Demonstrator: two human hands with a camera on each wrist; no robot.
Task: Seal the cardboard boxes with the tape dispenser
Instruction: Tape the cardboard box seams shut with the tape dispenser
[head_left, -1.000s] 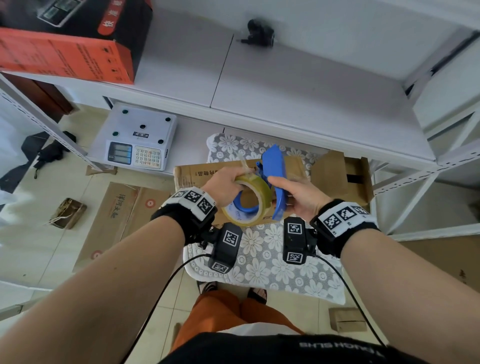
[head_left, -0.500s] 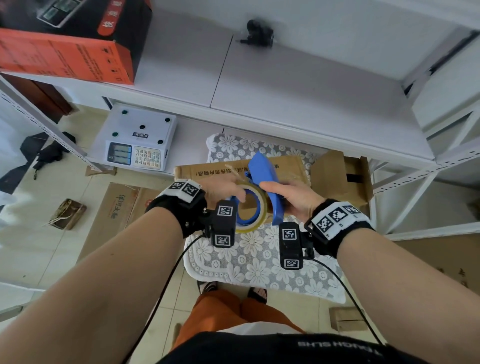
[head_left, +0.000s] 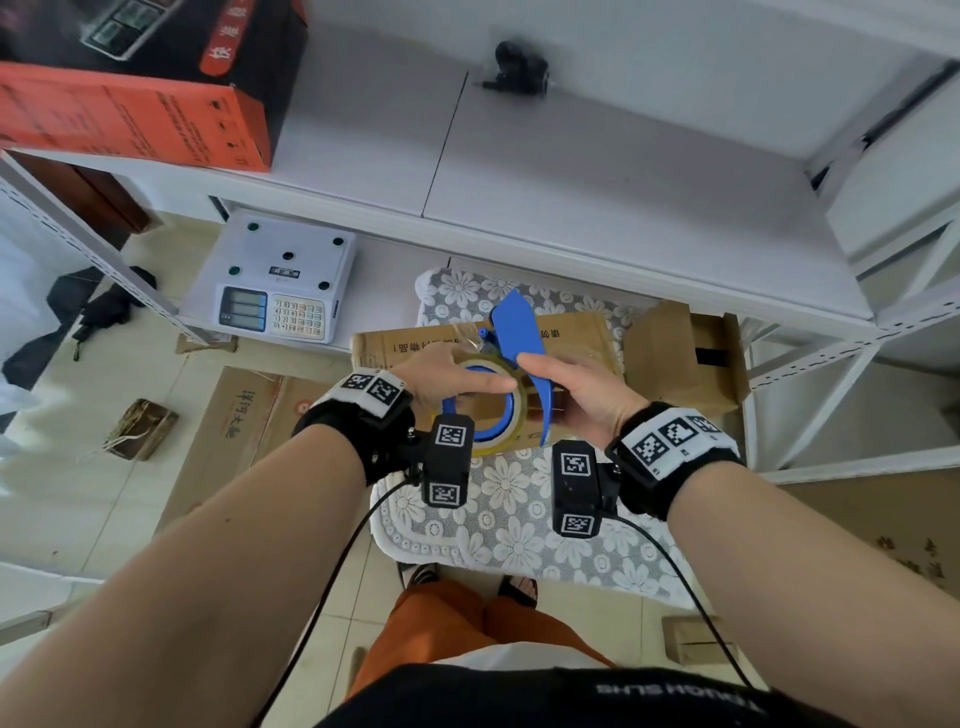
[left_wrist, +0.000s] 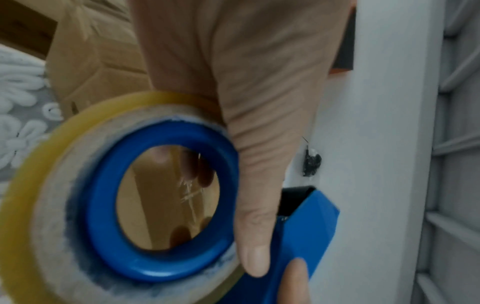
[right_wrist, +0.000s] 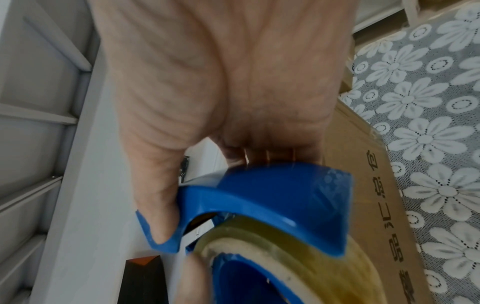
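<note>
A blue tape dispenser (head_left: 517, 332) with a yellowish tape roll (head_left: 501, 441) hangs in the air just above a flat cardboard box (head_left: 405, 348), which lies on a floral lace cloth (head_left: 509, 519). My left hand (head_left: 467, 384) pinches the roll (left_wrist: 64, 185): the thumb lies across its face beside the blue hub (left_wrist: 161, 205), and fingers show behind, through the hole. My right hand (head_left: 550, 374) grips the dispenser's blue handle (right_wrist: 272, 195) with the thumb hooked over its edge. The box (right_wrist: 363, 164) is close under the roll (right_wrist: 285, 246). A crumpled clear tape end shows near the dispenser's nose.
A second, open cardboard box (head_left: 680, 353) stands right of the flat one. The white shelf edge (head_left: 571, 260) overhangs the work area. A white scale (head_left: 280, 286) sits on the lower shelf at the left, and flattened cartons (head_left: 234, 431) lie on the floor.
The dispenser's nose has tipped over to the left. My left hand has shifted from the roll's top edge, and its thumb now lies across the roll's face. The right hand's grip is unchanged.
</note>
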